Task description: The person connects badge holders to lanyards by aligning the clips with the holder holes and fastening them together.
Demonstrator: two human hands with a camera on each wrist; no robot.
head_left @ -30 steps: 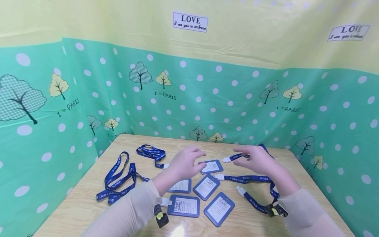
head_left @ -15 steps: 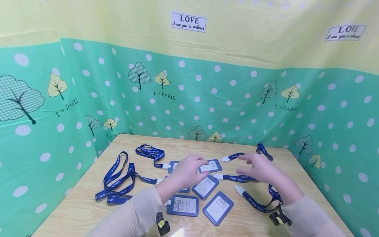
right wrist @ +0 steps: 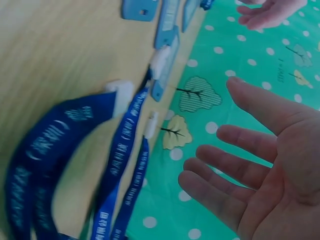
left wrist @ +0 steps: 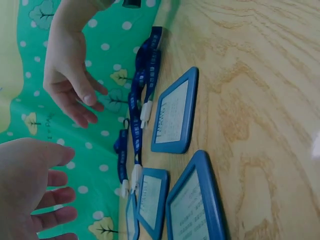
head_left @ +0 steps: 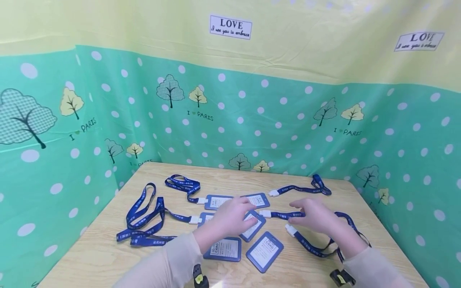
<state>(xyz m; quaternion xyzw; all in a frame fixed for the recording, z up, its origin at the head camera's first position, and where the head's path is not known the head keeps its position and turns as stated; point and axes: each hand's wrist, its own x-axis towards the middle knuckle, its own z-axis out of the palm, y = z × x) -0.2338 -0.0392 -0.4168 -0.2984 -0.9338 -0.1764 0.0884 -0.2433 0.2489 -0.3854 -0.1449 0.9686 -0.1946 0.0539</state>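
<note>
My left hand (head_left: 234,216) hovers over the middle of several blue ID card holders, fingers loosely bent and holding nothing. Part of the tilted middle card holder (head_left: 255,231) shows past its fingertips; the hand and forearm hide parts of others. My right hand (head_left: 313,216) hangs above the blue lanyards on the right, its fingers apart and nothing between them, as the right wrist view shows. Nearest below it are the middle-right lanyard (head_left: 282,216) and the front-right lanyard (head_left: 311,249), each ending in a white clip. The front-right card holder (head_left: 265,252) lies flat with no lanyard attached.
Two blue lanyards, one at back left (head_left: 183,185) and one bunched at left (head_left: 144,216), run to card holders. Another lanyard (head_left: 299,189) lies at back right, its clip near the back-right card holder (head_left: 260,200). A patterned green curtain (head_left: 216,132) surrounds the wooden table (head_left: 104,252).
Both hands have drawn back toward the front of the table. The back-right lanyard and the back-left card holder, hidden earlier, now show. The cards stay in place.
</note>
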